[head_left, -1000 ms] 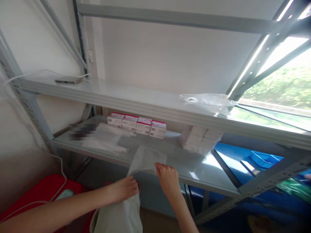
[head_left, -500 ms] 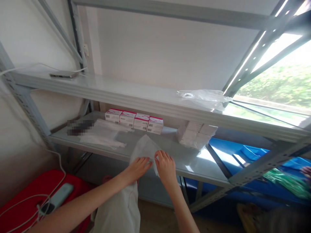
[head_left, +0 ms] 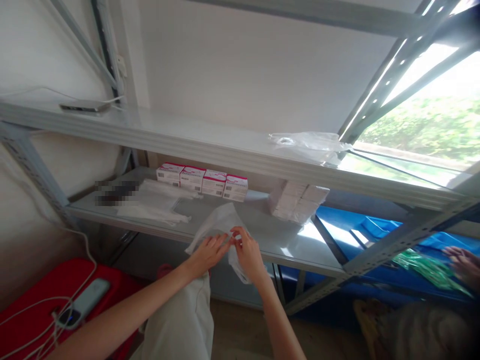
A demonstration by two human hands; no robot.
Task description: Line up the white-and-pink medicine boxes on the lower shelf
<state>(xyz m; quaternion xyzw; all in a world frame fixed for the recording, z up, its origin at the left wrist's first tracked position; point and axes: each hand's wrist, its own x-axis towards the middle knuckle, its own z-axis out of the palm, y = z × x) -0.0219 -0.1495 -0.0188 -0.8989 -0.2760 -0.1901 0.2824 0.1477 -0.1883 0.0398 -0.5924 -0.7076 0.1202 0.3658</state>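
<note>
A clear plastic bag [head_left: 219,222] lies at the front edge of the lower grey shelf [head_left: 288,247], partly hanging over it. My left hand [head_left: 205,252] and my right hand [head_left: 245,250] both pinch the bag's edge, fingertips almost touching in the middle. Behind the bag a row of white and pink boxes [head_left: 202,181] stands at the back of the shelf. A stack of white boxes in plastic wrap [head_left: 298,202] sits to the right of them.
A pile of flat clear bags [head_left: 157,207] lies at shelf left. The upper shelf [head_left: 210,147] carries a crumpled plastic bag [head_left: 307,146] and a grey device [head_left: 84,106]. A red case [head_left: 45,305] with a cabled device sits low left. Another person's hand [head_left: 463,262] touches green packets over blue bins.
My hands have come together at the bag's edge and lifted it up on the shelf front. The view has shifted right, bringing another person's hand into sight.
</note>
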